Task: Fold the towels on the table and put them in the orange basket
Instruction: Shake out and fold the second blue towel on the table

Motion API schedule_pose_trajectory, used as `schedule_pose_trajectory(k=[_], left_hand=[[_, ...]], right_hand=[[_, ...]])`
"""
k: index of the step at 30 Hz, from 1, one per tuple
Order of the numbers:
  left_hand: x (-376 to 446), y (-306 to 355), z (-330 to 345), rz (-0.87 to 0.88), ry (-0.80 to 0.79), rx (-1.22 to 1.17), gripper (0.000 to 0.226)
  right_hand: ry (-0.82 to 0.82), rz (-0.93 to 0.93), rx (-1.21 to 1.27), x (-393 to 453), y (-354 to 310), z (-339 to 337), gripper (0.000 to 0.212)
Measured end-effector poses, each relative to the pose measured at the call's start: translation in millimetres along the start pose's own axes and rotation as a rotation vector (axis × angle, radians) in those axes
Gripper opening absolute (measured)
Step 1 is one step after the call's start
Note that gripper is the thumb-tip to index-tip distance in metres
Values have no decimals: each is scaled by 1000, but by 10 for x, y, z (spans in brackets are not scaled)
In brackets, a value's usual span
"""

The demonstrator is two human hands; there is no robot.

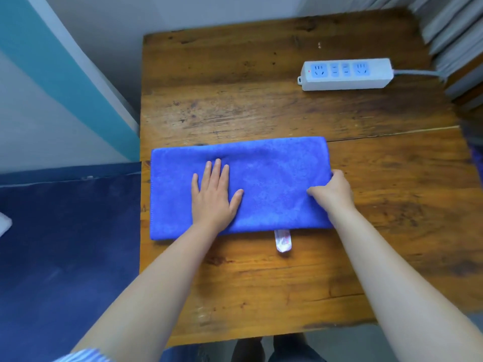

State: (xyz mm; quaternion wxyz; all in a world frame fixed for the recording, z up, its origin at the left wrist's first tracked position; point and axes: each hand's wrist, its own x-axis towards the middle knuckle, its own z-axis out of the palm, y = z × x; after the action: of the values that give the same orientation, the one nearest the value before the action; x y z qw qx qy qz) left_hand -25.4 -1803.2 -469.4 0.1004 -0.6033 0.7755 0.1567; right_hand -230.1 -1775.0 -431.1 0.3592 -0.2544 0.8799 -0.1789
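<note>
A blue towel [271, 173] lies folded into a long rectangle across the wooden table [261, 283]. Its white label [282, 240] sticks out from the near edge. My left hand [213, 195] lies flat on the towel's left half, fingers straight and spread, pressing it down. My right hand [333, 193] grips the towel's right end, thumb on top and fingers curled round the edge. No orange basket is in view.
A white power strip [345, 73] with a grey cable lies at the table's far right. A dark blue cushion or mattress [68, 244] borders the table on the left. Striped fabric [454, 30] hangs at the far right corner.
</note>
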Motion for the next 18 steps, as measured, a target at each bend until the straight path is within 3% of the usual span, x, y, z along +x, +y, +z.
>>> schedule_pose_trajectory(k=[3, 6, 10, 14, 18], left_hand=[[-5, -3, -9, 1, 5, -1, 99], [-29, 50, -31, -26, 8, -19, 94], [-10, 104, -58, -66, 2, -35, 63], [44, 230, -86, -83, -16, -48, 62], [108, 243, -152, -24, -63, -106, 61]], right_hand=[[-83, 63, 299, 33, -47, -63, 8], [-134, 66, 379, 47, -14, -109, 11], [-161, 9, 302, 20, 36, -216, 20], [-86, -268, 177, -67, -113, -411, 30], [-138, -440, 188, -250, -439, -477, 30]])
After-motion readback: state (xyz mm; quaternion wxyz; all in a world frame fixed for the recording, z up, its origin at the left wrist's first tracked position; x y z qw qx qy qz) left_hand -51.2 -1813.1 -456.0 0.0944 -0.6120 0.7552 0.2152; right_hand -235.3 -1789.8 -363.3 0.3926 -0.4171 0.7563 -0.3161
